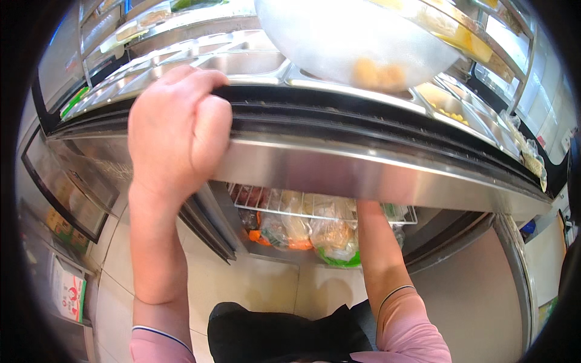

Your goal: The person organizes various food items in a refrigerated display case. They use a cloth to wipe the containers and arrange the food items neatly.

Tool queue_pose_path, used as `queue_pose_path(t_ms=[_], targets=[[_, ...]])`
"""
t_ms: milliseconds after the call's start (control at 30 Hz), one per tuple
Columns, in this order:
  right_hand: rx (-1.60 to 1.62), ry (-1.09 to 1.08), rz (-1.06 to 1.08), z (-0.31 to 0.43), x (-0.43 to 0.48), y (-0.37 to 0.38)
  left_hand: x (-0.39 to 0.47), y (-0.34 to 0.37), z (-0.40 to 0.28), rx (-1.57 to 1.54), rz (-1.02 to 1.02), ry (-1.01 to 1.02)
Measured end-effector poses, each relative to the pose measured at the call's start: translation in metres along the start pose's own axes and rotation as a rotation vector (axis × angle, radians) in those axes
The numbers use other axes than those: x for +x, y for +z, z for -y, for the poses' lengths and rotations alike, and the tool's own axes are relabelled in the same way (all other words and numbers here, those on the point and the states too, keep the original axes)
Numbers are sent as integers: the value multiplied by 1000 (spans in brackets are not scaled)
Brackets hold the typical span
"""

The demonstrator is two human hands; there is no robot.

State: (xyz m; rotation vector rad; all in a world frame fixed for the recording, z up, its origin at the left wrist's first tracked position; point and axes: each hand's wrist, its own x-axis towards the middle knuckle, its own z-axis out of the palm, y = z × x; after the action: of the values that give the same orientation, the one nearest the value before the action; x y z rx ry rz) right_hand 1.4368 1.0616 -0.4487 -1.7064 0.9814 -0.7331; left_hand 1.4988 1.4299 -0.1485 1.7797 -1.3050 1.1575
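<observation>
My left hand (179,120) grips the black-trimmed front edge (317,111) of a stainless steel prep counter, with its fingers curled over the top. Below that edge my right forearm reaches into the refrigerated cabinet under the counter; the right hand is out of view behind the steel front panel (327,170). Beside the forearm, a white wire shelf (290,212) spans the cabinet. Clear plastic bags of food (333,229) show through and under it, along with orange bags (299,244) and a green item (338,257).
A large translucent bowl (345,45) with yellowish pieces at its bottom stands over metal food pans (247,61). Wire racks with food rise behind at both sides. An opened cabinet door (467,281) is at the right. A printed carton (68,290) stands at lower left.
</observation>
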Motion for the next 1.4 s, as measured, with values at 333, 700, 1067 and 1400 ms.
queue_pose_path(t_ms=[333, 700, 1067, 1400], targets=[[440, 296, -146, 12, -6, 44, 1, 2, 0, -12, -37, -27], [1226, 311, -186, 44, -100, -31, -2, 3, 0, -26, -50, -26], [980, 323, 206, 84, -315, -183, 10, -5, -17, 37, 169, -145], [381, 125, 118, 201, -410, -381, 20, -15, -20, -39, 380, -251]])
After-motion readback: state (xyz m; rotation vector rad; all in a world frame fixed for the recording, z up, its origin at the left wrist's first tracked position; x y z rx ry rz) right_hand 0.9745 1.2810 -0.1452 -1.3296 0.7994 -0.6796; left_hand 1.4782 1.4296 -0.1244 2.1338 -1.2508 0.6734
